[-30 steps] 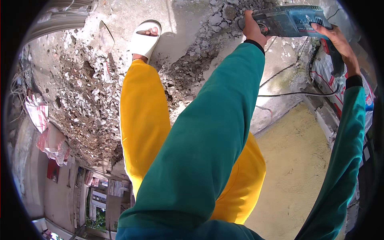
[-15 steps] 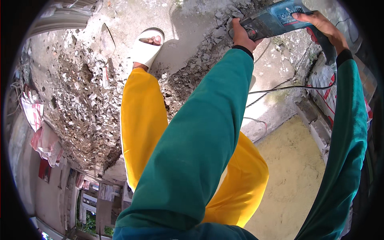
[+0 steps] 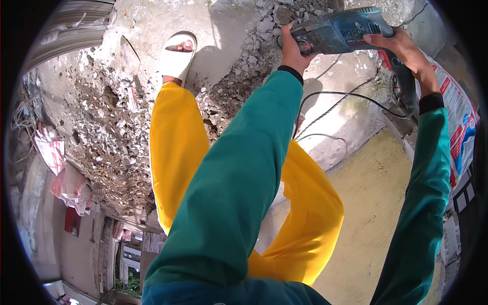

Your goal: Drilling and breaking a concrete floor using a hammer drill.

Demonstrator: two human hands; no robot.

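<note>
A dusty blue rotary hammer (image 3: 335, 33) with a black rear handle and a red trigger lies crosswise at the upper right. My left hand (image 3: 296, 53) is wrapped round its front end, near the collar. The rear handle is in the grip of my right hand (image 3: 404, 48), thumb along the housing. From the handle's base a black power cord (image 3: 351, 93) loops leftward over the concrete. The front end points left toward broken concrete (image 3: 262, 30); no bit can be made out.
Loose rubble (image 3: 112, 142) spreads across the left and centre ground. My foot in a white sandal (image 3: 175, 56) stands on concrete beside it. A yellowish wall surface (image 3: 371, 203) lies at lower right. Printed sacks (image 3: 457, 117) lie at the right, a corrugated sheet (image 3: 76, 25) at upper left.
The view has shifted a little. The rotary hammer and both hands sit slightly further left, with the tool more level. The cord's loop shows more, and so does the sack on the right.
</note>
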